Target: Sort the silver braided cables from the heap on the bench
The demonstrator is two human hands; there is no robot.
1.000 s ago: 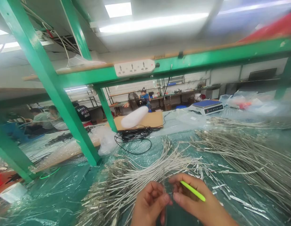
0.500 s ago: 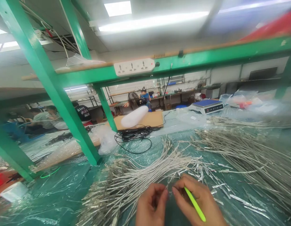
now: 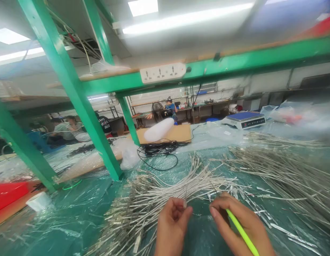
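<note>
My left hand is closed, thumb against fingers, on the end of a thin silver cable. My right hand, a short way to the right, is closed around a slim pen-like tool with a bright yellow-green handle. A thin dark tip seems to stick out above its fingers; I cannot make out its kind. Behind and left of both hands spreads a bundle of silver braided cables with connectors on their ends. Strips of silver foil lie scattered beside my right hand.
A second cable heap covers the right side. Farther back are a weighing scale, a coiled black cable and a white roll. A green frame post and a crossbar with a power strip stand ahead. People sit in the background.
My hands have moved apart, the right one shifting rightward with the tool. The view has swung slightly left, so the background sits farther right.
</note>
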